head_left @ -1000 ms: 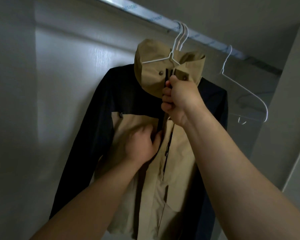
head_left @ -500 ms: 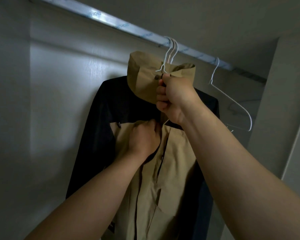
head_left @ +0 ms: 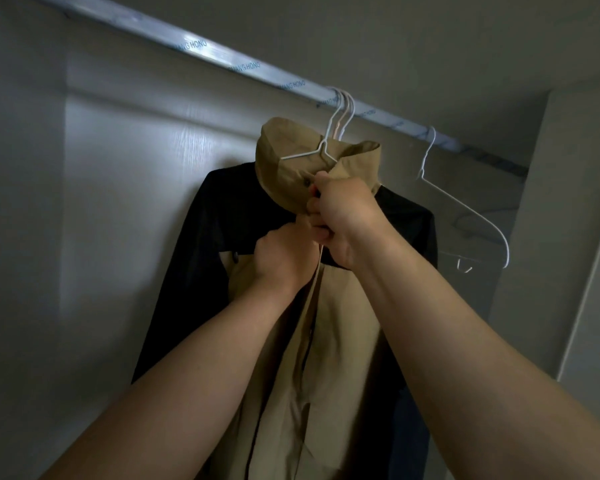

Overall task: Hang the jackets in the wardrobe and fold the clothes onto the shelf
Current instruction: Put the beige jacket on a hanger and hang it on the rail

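Left hand [head_left: 284, 252] risen to collar | jacket [head_left: 333, 323]; spare hanger [head_left: 465, 209] beside

A metal wardrobe rail [head_left: 243, 65] runs across the top. Two white wire hangers [head_left: 338, 114] carrying a tan-and-black jacket [head_left: 343, 323] hook over it. An empty white hanger [head_left: 465, 209] hangs just beside them.

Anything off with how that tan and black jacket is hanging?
Two hanger hooks share one spot on the rail, doubled up at the jacket. Both hands, left and right, grip its collar front. Otherwise nothing stands out.
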`<state>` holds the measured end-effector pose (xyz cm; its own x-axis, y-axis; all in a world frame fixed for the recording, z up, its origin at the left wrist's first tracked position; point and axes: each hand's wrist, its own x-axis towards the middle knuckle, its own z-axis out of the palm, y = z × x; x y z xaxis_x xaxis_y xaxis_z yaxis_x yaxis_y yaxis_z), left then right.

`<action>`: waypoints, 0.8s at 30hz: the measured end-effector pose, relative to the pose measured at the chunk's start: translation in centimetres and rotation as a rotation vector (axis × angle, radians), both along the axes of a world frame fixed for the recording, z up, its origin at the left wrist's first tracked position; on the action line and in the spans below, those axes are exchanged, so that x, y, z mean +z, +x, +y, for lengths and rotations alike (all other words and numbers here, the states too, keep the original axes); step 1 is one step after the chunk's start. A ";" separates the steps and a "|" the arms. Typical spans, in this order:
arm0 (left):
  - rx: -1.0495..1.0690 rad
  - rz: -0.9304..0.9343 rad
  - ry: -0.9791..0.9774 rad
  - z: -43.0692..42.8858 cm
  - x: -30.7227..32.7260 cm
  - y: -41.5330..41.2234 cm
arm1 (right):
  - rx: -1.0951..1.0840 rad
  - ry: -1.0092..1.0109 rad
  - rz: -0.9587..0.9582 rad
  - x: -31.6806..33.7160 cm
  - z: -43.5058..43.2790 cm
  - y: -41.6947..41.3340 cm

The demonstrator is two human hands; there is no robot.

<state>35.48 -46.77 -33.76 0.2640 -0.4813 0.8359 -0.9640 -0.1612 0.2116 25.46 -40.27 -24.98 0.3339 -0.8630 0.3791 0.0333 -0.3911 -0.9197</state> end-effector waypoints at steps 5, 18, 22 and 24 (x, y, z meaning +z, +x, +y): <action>-0.050 0.011 -0.054 0.1 -0.2 -0.3 | -0.139 -0.211 0.112 1.1 -0.6 -0.4; -0.444 -0.008 0.031 1.2 -2.9 4.3 | -0.444 -0.523 0.799 -2.9 -2.8 -2.9; -0.461 -0.060 -0.002 0.9 -3.9 3.1 | -0.622 -0.669 0.701 -3.3 -3.9 -2.9; -0.525 -0.055 -0.011 0.9 -4.2 2.3 | -0.659 -0.724 0.625 -3.4 -4.3 -2.9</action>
<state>37.78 -45.91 -37.99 -0.0547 -0.5282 0.8473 -0.9241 0.3483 0.1575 22.59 -44.60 -28.43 0.2038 -0.5878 0.7829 -0.7533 -0.6049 -0.2581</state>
